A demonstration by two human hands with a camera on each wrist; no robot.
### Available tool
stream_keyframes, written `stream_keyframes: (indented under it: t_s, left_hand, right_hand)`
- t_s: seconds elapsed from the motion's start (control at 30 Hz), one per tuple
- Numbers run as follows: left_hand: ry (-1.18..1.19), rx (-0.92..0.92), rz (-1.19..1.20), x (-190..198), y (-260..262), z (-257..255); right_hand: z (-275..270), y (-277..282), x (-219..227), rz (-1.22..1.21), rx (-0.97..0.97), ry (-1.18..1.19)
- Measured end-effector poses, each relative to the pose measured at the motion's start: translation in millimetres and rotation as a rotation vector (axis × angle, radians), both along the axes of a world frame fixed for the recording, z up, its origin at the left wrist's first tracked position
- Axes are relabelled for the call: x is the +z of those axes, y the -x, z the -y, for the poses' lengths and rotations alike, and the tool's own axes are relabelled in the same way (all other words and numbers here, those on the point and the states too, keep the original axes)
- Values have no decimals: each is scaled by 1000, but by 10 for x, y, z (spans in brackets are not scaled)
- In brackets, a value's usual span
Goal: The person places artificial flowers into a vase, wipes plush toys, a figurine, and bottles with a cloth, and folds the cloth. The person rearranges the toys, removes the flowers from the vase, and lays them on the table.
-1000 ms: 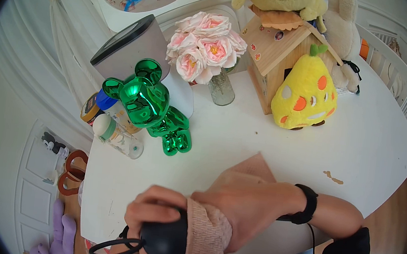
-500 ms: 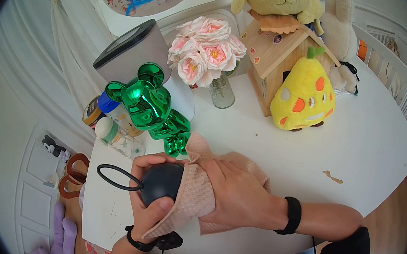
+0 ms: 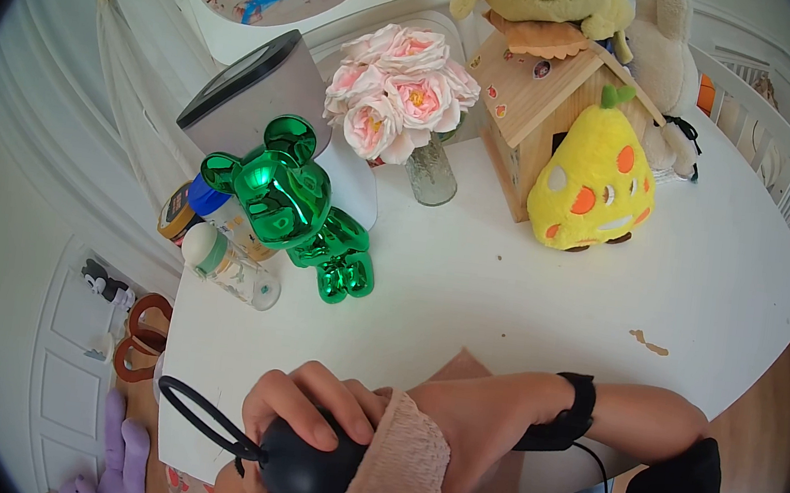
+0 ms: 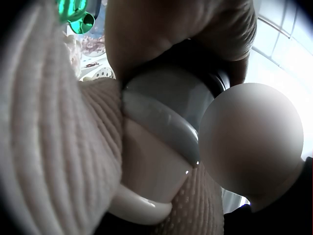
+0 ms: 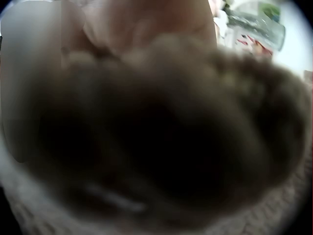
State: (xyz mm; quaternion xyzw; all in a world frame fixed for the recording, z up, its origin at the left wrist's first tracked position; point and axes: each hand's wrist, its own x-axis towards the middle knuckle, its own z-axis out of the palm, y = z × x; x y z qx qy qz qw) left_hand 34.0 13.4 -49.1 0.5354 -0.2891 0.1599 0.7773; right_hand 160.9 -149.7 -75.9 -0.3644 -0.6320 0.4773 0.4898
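Note:
Low in the head view, my left hand [image 3: 299,401] curls its fingers over the rounded black cap of a bottle [image 3: 311,471]. A black loop [image 3: 206,412] sticks out from the cap to the left. In the left wrist view the bottle [image 4: 159,142] shows glossy grey and beige bands. A pink textured cloth [image 3: 399,471] is wrapped round the bottle's body. My right hand [image 3: 482,427] holds the cloth against it, wrist bent, fingertips hidden behind the cloth. Dark blurred folds fill most of the right wrist view.
A shiny green bear figure [image 3: 288,200] stands at the table's left, beside a clear bottle [image 3: 241,273]. Pink flowers [image 3: 403,92] in a glass vase [image 3: 433,173], a wooden house [image 3: 539,97] and a yellow pear plush [image 3: 597,182] stand farther back on the white table [image 3: 702,291].
Since half a second ago both hands have moved down towards the body with the bottle and cloth. The left fingers now lie over the cap's top, and the right wrist is bent more.

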Motion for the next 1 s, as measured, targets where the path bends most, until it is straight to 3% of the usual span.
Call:
stream_keyframes:
  t_s: [0.1,0.17,0.2,0.23,0.3,0.33,0.43,0.57,0.63,0.7,0.77,0.83,0.87,0.93,0.97,1.0]
  left_hand:
    - [29,-67,-26,12,-26,2]
    - [-83,403,-157,75,-58,33]
    - [-313,615,-224,92,-73,-70]
    - [-388,701,-247,140,-92,-172]
    - [-425,747,-290,87,-56,-131]
    - [-420,751,-289,113,-41,-124]
    - [-357,673,-331,138,-9,-113]
    - [-352,543,-68,100,-12,-135]
    - [-268,369,43,61,-30,-107]
    - [-218,342,6,78,-21,-90]
    - [-82,171,27,54,-50,-132]
    - [-39,163,24,58,-45,-110]
    - [-16,203,-45,108,-23,-100]
    - [-47,259,-120,142,-47,-150]
    - [-47,255,-121,162,-48,-143]
    - [-38,392,-201,195,-40,-124]
  right_hand:
    - [-3,67,-78,-101,-44,80]
    - [18,13,13,30,-309,19]
    - [-14,-20,19,163,-481,-18]
    - [-33,-20,4,165,-477,-16]
    - [-68,-6,-4,742,-1028,-213]
    - [-63,-28,12,774,-1026,-225]
    - [-62,53,21,733,-1013,-235]
    - [-27,19,130,634,-868,-286]
    - [21,-20,181,490,-600,-105]
    - [33,-41,186,388,-486,3]
    - [33,-67,170,283,-372,107]
    - [8,-118,98,2,-96,36]
    - [2,-144,50,-1,-95,37]
    - [1,-201,-19,-396,104,305]
    - [4,-244,-43,-397,101,305]
    - [5,-302,-39,-305,54,290]
